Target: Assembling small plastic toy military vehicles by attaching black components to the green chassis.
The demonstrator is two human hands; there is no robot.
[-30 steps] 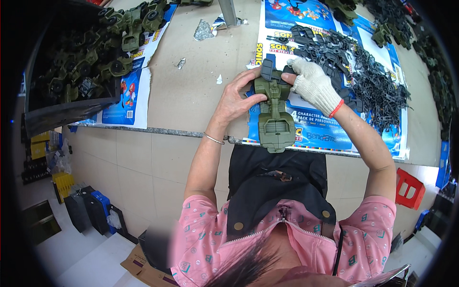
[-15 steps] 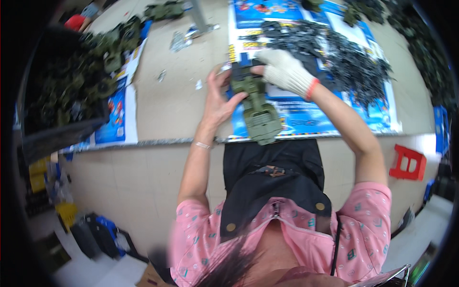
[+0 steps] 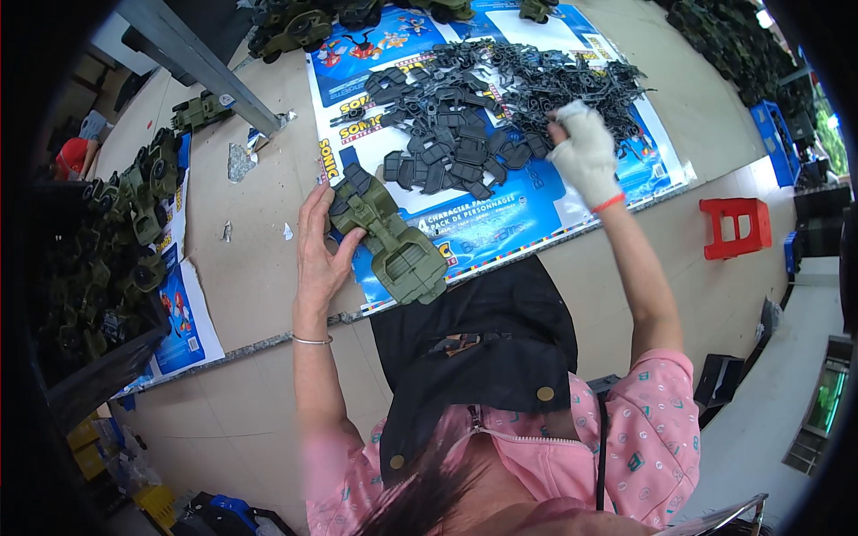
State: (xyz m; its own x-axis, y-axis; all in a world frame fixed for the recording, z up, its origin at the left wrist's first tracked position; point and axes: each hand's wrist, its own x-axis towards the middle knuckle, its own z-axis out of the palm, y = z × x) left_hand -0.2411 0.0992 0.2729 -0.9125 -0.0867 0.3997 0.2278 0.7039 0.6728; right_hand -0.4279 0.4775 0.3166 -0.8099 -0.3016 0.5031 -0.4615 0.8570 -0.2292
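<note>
My left hand (image 3: 323, 243) grips an olive-green plastic toy vehicle body (image 3: 407, 259) by its side, the thumb lying over its top. The toy lies at a slant near the table's front edge, with a dark grey plate-like part (image 3: 355, 180) at its far end. My right hand (image 3: 585, 156), in a white knitted glove with a bare thumb, is at the right side of a heap of thin dark grey plastic parts (image 3: 572, 80). Its fingers are curled; whether a part is between them is hidden. Flat dark grey plates (image 3: 451, 161) are spread between the two hands.
A printed blue sheet (image 3: 500, 219) covers the table under the parts. A grey metal post (image 3: 214, 67) rises at the left. Green toy vehicles fill a dark bin (image 3: 107, 357) at far left; more are heaped far right (image 3: 742, 67). A red stool (image 3: 736, 228) stands right.
My right hand has left the toy's far end and moved right to the heap of thin parts. My left hand still holds the toy, which now slants more. The whole view has turned and shifted.
</note>
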